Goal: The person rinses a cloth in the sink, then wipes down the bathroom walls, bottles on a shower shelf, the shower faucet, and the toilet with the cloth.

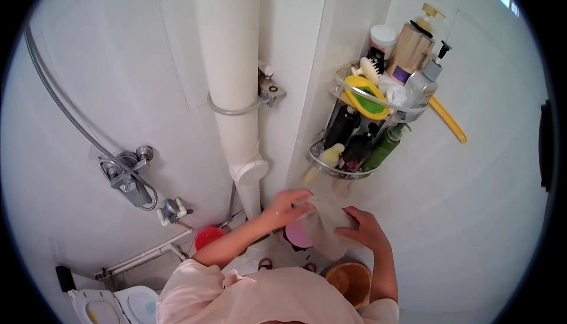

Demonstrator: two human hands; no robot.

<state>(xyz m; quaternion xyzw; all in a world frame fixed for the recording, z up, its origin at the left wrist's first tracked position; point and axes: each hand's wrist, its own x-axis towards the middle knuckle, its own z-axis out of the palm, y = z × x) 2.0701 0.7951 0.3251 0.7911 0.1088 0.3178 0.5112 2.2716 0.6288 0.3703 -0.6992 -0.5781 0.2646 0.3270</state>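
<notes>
A pale grey-beige cloth (326, 229) hangs between my two hands, below the corner shelf. My left hand (288, 209) pinches its upper left edge, fingers bent and a little blurred. At the cloth's right edge, my right hand (365, 229) grips it between thumb and fingers. The cloth droops in folds and partly covers a pink basin (299, 235) on the floor behind it. Just above the hands hang a yellowish brush or sponge (311, 175) and the lower tier of the shelf.
A two-tier metal corner shelf (348, 175) holds several bottles, a yellow-green soap dish (367, 97) and a brush. A thick white pipe (230, 58) stands in the corner. Shower mixer (127, 176) is at left. A red bucket (209, 237), brown bucket (352, 282) and toilet (112, 306) are low down.
</notes>
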